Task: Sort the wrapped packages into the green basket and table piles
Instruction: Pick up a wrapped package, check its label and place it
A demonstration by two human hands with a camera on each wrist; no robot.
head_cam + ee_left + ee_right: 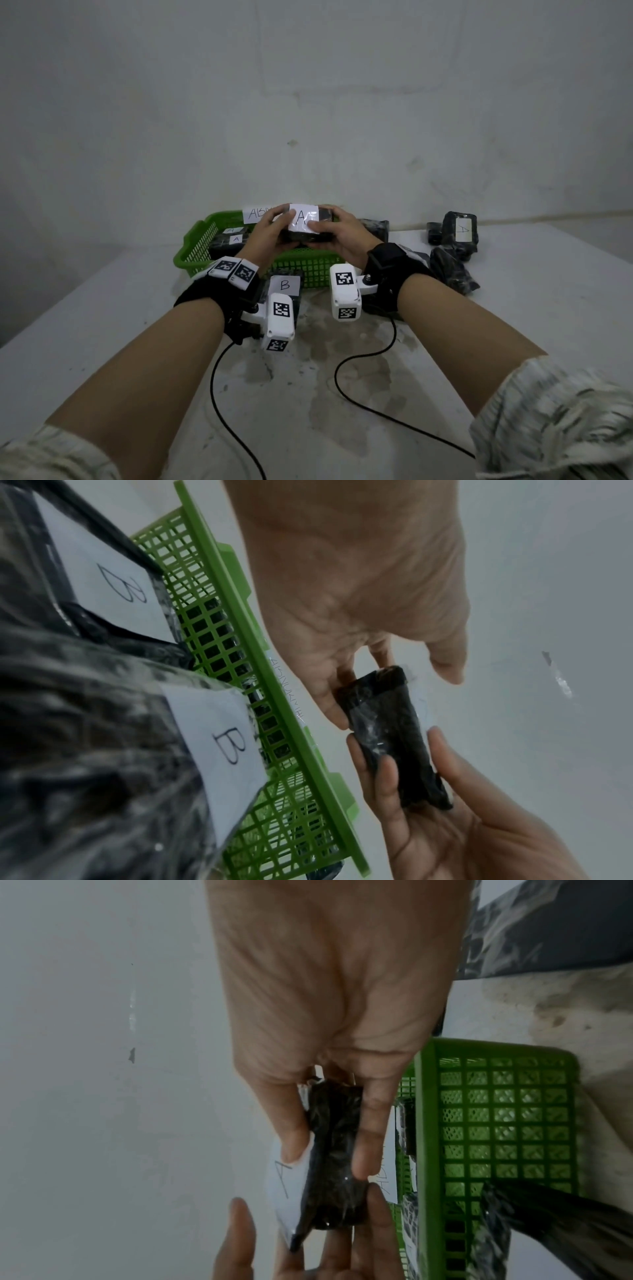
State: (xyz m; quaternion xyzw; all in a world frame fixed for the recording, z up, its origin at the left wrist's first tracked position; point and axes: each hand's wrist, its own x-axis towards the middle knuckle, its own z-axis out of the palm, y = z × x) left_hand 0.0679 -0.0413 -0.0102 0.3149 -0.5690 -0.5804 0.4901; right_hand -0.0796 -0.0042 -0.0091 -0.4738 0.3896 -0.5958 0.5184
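I hold a black wrapped package with a white "A" label in both hands, above the green basket. My left hand grips its left end and my right hand grips its right end, thumbs on top and fingers beneath. In the left wrist view the left hand pinches the package beside the basket rim. In the right wrist view the right hand pinches the package next to the basket. Packages labelled "A" lie inside the basket.
A package labelled "B" lies on the table just in front of the basket; two "B" labels show in the left wrist view. More black packages, one labelled "A", lie at the right. Two cables trail across the table.
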